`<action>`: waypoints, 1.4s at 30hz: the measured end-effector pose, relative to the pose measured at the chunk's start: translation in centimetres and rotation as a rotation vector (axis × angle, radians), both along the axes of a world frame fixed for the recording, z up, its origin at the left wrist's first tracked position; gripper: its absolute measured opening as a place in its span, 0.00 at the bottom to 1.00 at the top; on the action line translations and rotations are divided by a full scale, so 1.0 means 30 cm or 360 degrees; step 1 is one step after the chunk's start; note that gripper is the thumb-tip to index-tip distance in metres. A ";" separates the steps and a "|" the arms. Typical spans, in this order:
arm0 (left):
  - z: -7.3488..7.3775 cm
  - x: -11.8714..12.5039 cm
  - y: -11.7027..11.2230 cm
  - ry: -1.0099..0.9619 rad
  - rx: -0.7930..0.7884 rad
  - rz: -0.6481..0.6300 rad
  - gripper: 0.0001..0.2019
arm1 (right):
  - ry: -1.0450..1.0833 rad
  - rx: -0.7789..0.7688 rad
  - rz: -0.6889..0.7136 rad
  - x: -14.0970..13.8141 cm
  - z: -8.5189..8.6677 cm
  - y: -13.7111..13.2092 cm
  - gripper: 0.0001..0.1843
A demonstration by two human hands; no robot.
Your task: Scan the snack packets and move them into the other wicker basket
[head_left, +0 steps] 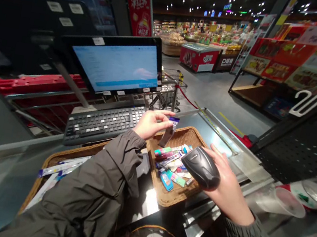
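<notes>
Head view: my left grip [152, 124] pinches a slim purple-topped packet [170, 132] above a wicker basket [188, 133], my right grip [229, 182] clenches a black handheld barcode scanner [201, 167], and a heap of small packaged goods [171, 164] lies in the basket.

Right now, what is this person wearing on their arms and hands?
A dark olive-grey jacket covers both arms, its creased, slightly shiny sleeves reaching the wrists. The left hand and right hand are bare, with no gloves.
</notes>
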State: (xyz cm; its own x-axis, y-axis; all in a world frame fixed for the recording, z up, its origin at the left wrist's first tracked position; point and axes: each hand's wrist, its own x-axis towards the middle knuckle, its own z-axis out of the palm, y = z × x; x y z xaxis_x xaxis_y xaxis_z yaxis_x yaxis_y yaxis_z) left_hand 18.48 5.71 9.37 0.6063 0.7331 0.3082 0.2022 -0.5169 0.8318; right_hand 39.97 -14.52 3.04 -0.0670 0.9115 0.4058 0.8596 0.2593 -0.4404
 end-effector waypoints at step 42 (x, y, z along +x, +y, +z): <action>-0.051 -0.953 -0.270 -0.0003 0.0091 0.0783 0.14 | -0.0305 -0.0007 0.0761 -0.751 0.146 0.088 0.25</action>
